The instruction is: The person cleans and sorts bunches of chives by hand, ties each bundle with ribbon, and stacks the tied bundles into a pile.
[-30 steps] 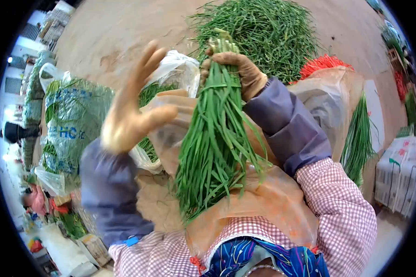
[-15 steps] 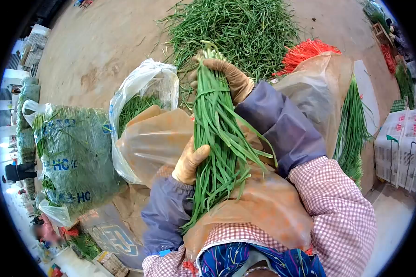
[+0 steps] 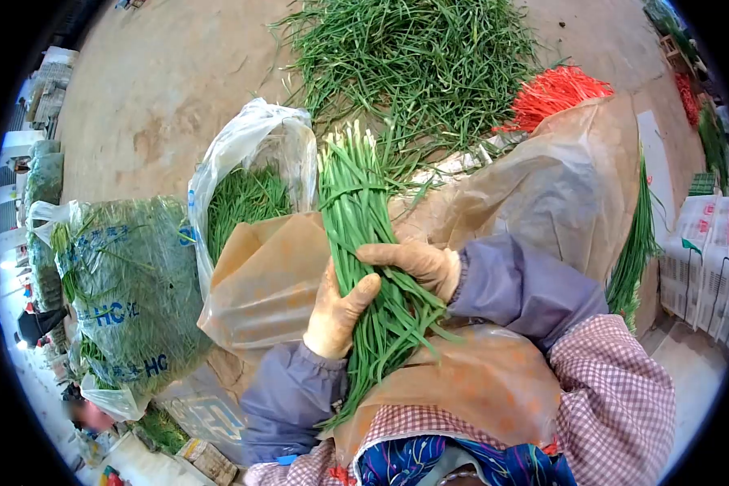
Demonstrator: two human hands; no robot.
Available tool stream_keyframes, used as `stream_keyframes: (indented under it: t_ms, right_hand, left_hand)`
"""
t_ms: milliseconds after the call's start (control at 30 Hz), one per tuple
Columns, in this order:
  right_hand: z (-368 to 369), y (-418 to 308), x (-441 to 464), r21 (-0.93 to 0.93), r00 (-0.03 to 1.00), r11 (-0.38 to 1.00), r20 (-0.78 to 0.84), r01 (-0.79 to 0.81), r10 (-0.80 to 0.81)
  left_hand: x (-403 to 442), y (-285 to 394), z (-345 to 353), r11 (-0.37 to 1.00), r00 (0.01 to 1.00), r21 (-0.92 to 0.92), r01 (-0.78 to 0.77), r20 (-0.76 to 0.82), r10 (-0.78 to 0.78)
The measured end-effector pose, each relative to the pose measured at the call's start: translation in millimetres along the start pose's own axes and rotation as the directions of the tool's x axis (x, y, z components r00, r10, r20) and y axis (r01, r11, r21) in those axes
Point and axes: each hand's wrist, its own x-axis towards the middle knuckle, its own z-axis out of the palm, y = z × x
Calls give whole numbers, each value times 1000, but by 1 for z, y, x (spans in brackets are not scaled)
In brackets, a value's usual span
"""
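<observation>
A bunch of garlic chives (image 3: pixel 356 206) lies slanted in front of my body, pale cut ends up and leafy tips down toward my lap. A green band circles it near the top. My left hand (image 3: pixel 342 312), in a tan glove, wraps the bunch from the left with the thumb across the front. From the right, my gloved right hand (image 3: pixel 417 263) closes round the bunch's middle; some of its fingers are hidden under the leaves. Beneath the lower leaves is a translucent tan apron (image 3: pixel 462 377).
Loose green leaves form a heap (image 3: pixel 413 65) on the floor ahead. Red ties (image 3: pixel 560 95) sit at right, by plastic-covered knees. An open plastic bag (image 3: pixel 255 121) and a filled bag (image 3: pixel 130 283) stand at left. Longer chives (image 3: pixel 633 251) and white crates (image 3: pixel 697 259) are at right.
My right hand has slid from the bunch's top, near the cut ends, down to its middle beside my left hand. The pale ends are now uncovered.
</observation>
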Motion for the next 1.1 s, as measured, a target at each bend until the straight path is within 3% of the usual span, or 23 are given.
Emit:
stream_keyframes:
  t_ms: [67,100,200,233,333,367,400,467,500,533,600,633,667,700,733,767,800,867,933,967,1000,1100]
  right_hand:
    - [-7,2,23,89,998,995,-39,-51,55]
    - [-13,2,38,89,1000,996,8,-30,30]
    - [-23,-3,60,239,989,965,-77,-104,126]
    - [-36,1,70,141,986,989,-157,-36,59]
    - [-64,-31,84,23,948,981,-256,-192,191]
    - [-104,-27,110,134,933,960,-239,-244,270]
    - [-121,-33,125,225,897,951,-342,-212,281]
    - [-152,-33,151,501,867,856,-364,-127,342]
    - [-171,-31,162,673,858,735,-326,-85,397]
    - [-197,-22,174,883,880,464,-164,-70,446]
    - [-192,-23,180,844,899,529,-160,-89,408]
    - [-185,-28,180,549,903,830,-302,-99,307]
    - [-176,-32,177,158,908,983,-391,-96,152]
    - [-156,-44,170,163,838,985,-529,-59,137]
    - [-145,-49,167,26,851,994,-520,110,-80]
    - [-134,-51,165,-106,826,954,-479,279,-295]
    - [-124,-53,162,-224,766,869,-410,442,-495]
    - [-97,-61,157,-228,683,784,-393,577,-616]
    - [-66,-65,146,-222,635,751,-418,622,-650]
    - [-49,-63,139,-237,596,697,-379,677,-708]
    - [-37,-61,134,-232,594,675,-336,700,-731]
    - [-8,-48,120,-231,553,606,-257,761,-793]
  left_hand:
    - [14,16,-12,971,974,-77,226,43,-223]
    - [19,24,-15,956,958,-64,287,22,-287]
    - [47,40,-30,874,873,8,486,-54,-485]
    - [59,42,-38,833,831,32,553,-84,-549]
    - [121,30,-72,642,643,-65,764,0,-766]
    - [144,24,-80,648,648,19,762,-21,-761]
    - [171,-4,-107,572,572,-37,819,-18,-820]
    - [184,20,-67,593,581,-21,805,-172,-795]
    - [193,12,-78,591,587,23,806,-154,-795]
    - [202,-1,-99,592,595,66,803,-139,-792]
    - [207,-13,-118,583,587,72,810,-73,-806]
    - [210,-16,-119,572,572,38,820,-14,-820]
    - [211,-19,-121,556,555,6,831,46,-830]
    - [219,-25,-130,636,645,107,764,-169,-746]
    - [217,-33,-143,786,858,373,493,-59,-510]
    - [208,-40,-157,811,960,570,134,128,-248]
    - [191,-14,-120,843,961,484,236,12,-276]
    - [155,39,-44,895,921,248,371,-221,-320]
    - [119,55,-30,933,970,268,240,-103,-220]
    - [108,58,-19,932,937,124,341,-120,-327]
    - [96,53,-16,917,924,119,380,-90,-371]
    - [61,41,-1,960,974,199,196,-154,-167]
